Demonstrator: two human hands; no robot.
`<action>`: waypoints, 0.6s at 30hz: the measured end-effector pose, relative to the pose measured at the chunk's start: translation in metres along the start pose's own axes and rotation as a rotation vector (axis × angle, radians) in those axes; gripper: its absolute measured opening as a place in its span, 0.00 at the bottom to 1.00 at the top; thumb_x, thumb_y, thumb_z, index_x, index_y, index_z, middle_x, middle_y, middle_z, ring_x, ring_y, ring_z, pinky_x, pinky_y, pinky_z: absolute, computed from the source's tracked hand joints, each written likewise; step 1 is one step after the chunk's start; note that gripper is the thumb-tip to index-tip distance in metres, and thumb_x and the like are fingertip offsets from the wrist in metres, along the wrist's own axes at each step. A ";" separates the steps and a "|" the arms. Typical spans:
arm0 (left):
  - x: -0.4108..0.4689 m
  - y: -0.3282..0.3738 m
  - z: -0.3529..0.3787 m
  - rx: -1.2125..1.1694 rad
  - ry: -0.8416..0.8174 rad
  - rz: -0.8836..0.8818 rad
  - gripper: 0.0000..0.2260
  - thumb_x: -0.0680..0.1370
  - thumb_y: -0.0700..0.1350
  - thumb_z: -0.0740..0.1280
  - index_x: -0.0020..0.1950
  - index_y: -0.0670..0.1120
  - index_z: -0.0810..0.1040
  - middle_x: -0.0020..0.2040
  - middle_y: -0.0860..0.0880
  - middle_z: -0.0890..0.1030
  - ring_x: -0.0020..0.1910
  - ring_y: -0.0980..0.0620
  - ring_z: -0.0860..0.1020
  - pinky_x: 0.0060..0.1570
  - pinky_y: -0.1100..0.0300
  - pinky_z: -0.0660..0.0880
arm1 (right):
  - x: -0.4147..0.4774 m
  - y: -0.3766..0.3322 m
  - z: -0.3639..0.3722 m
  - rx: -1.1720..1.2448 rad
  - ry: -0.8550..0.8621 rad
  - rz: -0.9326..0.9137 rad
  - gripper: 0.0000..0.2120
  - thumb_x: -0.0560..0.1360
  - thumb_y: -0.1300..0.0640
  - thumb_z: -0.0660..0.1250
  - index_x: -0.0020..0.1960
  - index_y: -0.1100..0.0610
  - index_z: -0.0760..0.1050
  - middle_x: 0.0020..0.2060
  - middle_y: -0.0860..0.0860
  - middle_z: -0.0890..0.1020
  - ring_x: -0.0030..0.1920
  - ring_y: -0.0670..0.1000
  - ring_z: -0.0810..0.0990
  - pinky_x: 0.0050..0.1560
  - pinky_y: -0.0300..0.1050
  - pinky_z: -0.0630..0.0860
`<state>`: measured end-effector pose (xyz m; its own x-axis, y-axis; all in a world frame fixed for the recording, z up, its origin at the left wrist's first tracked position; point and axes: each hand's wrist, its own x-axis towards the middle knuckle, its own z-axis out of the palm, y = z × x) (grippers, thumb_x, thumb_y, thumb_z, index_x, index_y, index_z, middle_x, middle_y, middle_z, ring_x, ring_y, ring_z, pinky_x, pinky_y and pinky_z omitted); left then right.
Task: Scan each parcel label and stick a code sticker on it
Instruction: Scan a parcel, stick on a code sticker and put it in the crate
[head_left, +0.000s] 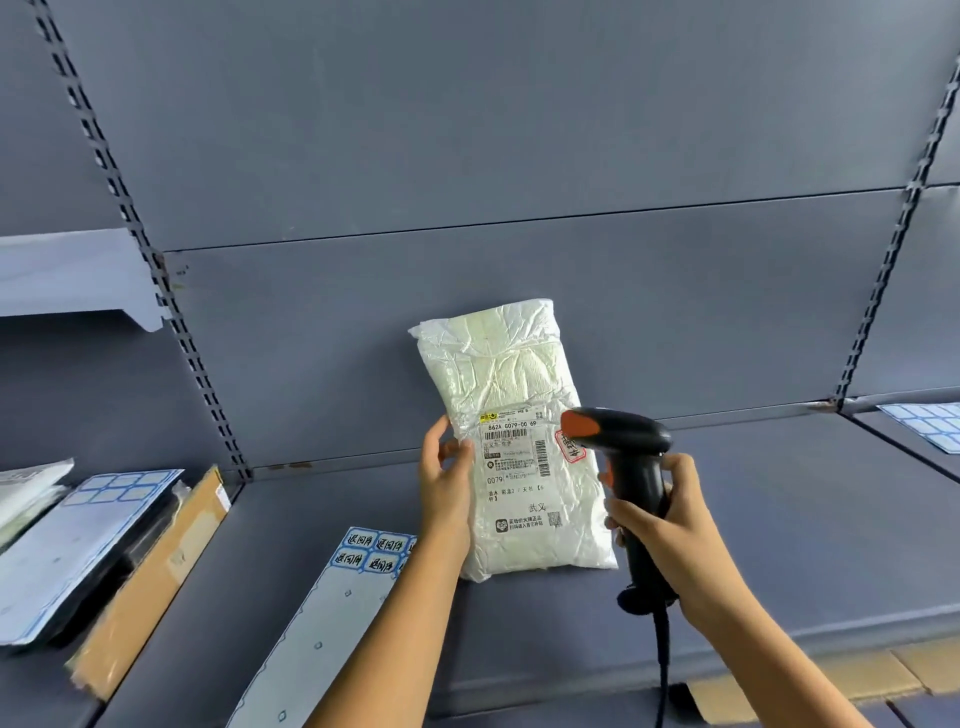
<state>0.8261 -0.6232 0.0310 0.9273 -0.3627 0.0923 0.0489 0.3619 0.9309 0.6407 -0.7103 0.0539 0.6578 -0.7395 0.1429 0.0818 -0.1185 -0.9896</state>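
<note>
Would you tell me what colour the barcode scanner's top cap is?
Orange; the barcode scanner body is black. Head view shows it best.

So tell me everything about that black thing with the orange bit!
It is a barcode scanner of black plastic, gun-shaped, with an orange patch on its head. The right hand grips its upright handle. Its head points left at the label on the white parcel. A black cable hangs from the handle's base.

The left hand (445, 486) held a white parcel (514, 441) upright on the grey shelf (753, 519), while the right hand (670, 525) gripped a black scanner (631, 467), its orange-tipped head just before the label (517, 467). A sticker sheet (332, 613) lay alongside.
</note>
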 end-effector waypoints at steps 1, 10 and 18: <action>0.000 0.000 0.001 -0.008 0.001 -0.002 0.14 0.79 0.38 0.63 0.58 0.55 0.75 0.49 0.48 0.79 0.49 0.50 0.79 0.49 0.56 0.78 | -0.004 -0.002 0.008 -0.045 -0.033 -0.018 0.16 0.73 0.68 0.67 0.51 0.52 0.65 0.45 0.53 0.82 0.34 0.49 0.79 0.37 0.46 0.76; 0.001 0.001 0.001 -0.036 -0.011 -0.003 0.15 0.79 0.36 0.62 0.57 0.55 0.75 0.48 0.49 0.82 0.47 0.55 0.81 0.41 0.65 0.76 | -0.010 -0.004 0.042 -0.258 -0.064 -0.139 0.15 0.74 0.64 0.66 0.49 0.50 0.61 0.45 0.54 0.79 0.37 0.60 0.77 0.36 0.56 0.76; 0.001 0.000 0.000 -0.022 -0.009 -0.006 0.15 0.79 0.37 0.62 0.55 0.57 0.75 0.47 0.49 0.82 0.47 0.54 0.81 0.41 0.64 0.76 | -0.012 -0.005 0.045 -0.253 -0.063 -0.117 0.14 0.75 0.66 0.63 0.48 0.52 0.59 0.41 0.62 0.76 0.31 0.52 0.71 0.30 0.47 0.68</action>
<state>0.8274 -0.6237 0.0314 0.9236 -0.3727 0.0897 0.0630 0.3783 0.9235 0.6667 -0.6710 0.0560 0.7011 -0.6691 0.2464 -0.0244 -0.3679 -0.9295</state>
